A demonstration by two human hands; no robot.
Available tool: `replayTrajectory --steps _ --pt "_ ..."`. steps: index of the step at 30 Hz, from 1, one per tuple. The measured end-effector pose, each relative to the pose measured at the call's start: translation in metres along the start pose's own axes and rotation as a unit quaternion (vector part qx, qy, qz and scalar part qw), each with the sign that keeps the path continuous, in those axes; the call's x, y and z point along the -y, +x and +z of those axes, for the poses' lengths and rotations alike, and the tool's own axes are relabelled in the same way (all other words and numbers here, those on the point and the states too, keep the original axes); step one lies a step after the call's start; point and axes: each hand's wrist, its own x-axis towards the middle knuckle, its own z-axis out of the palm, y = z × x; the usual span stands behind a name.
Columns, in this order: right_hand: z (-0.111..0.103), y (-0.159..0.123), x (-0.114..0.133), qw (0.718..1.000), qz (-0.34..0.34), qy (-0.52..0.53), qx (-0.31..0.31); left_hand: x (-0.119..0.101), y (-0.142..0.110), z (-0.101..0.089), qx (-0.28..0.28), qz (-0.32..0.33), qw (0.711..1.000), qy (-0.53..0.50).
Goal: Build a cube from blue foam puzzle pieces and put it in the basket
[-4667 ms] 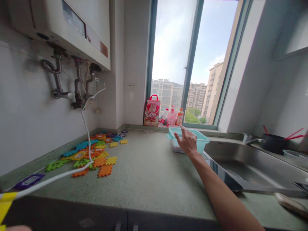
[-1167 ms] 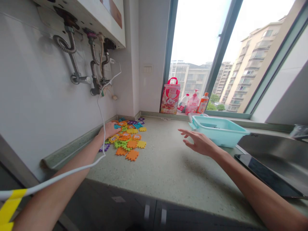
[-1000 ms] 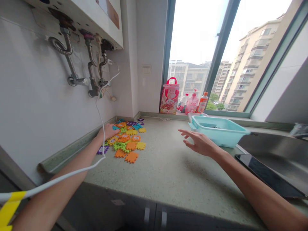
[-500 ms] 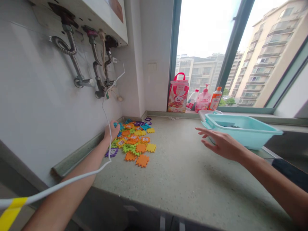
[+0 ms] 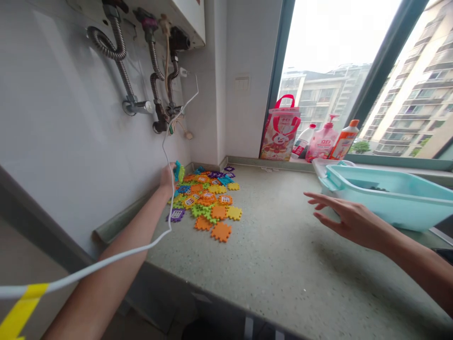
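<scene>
My left hand is closed on a few blue and green puzzle tiles, at the back left edge of a pile. The white cable crosses in front of that hand and hides part of it. The pile of notched puzzle tiles is orange, yellow, green, purple and blue, and some tiles carry printed grids. My right hand hovers over the counter with fingers stretched out and nothing in them. It is just in front of a light-blue plastic basin, which has something dark inside.
A white cable runs across the left side from the wall. Pipes hang below a white wall unit. A pink-handled bag, a pink pump bottle and an orange-capped bottle stand on the windowsill. The grey counter has a front edge.
My left hand has lifted slightly, and green and blue tiles now show in its grip. The view has turned left, so the scene sits further right. My right hand stays outstretched.
</scene>
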Motion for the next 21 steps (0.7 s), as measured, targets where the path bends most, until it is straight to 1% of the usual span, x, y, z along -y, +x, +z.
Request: replayTrajectory --steps 1,3,5,7,10,11,13,14,16,19,21 --pt "0.0 0.0 -0.001 1.0 0.002 -0.001 0.003 0.0 -0.001 0.001 -0.008 -0.015 1.0 -0.006" --pt "0.001 -0.001 -0.005 1.0 0.005 0.0 0.006 -0.001 -0.006 0.005 -0.01 -0.015 0.999 0.036" --pt "0.003 -0.002 -0.008 1.0 0.008 0.003 0.01 -0.002 -0.012 0.009 0.011 0.027 0.993 0.113" --pt "0.004 -0.003 -0.01 1.0 0.013 0.003 0.017 -0.001 -0.016 0.013 0.051 0.078 0.981 0.172" --pt "0.005 -0.004 -0.011 0.999 0.021 0.0 0.027 0.002 -0.017 0.016 0.137 0.129 0.964 0.188" --pt "0.005 -0.004 -0.011 0.999 0.021 0.0 0.029 0.003 -0.016 0.015 0.155 0.143 0.96 0.187" --pt "0.005 -0.004 -0.012 0.999 0.02 0.0 0.031 0.003 -0.013 0.011 0.157 0.169 0.951 0.206" --pt "0.006 -0.004 -0.012 0.999 0.019 -0.001 0.033 0.003 -0.012 0.008 0.153 0.178 0.944 0.232" --pt "0.005 -0.003 -0.012 0.999 0.019 -0.007 0.036 0.003 -0.008 -0.001 0.156 0.164 0.921 0.318" --pt "0.004 -0.003 -0.011 0.999 0.024 -0.016 0.041 0.003 -0.006 -0.014 0.178 0.082 0.868 0.457" --pt "0.003 -0.003 -0.01 0.998 0.026 -0.021 0.047 0.003 -0.007 -0.02 0.182 0.039 0.845 0.502"
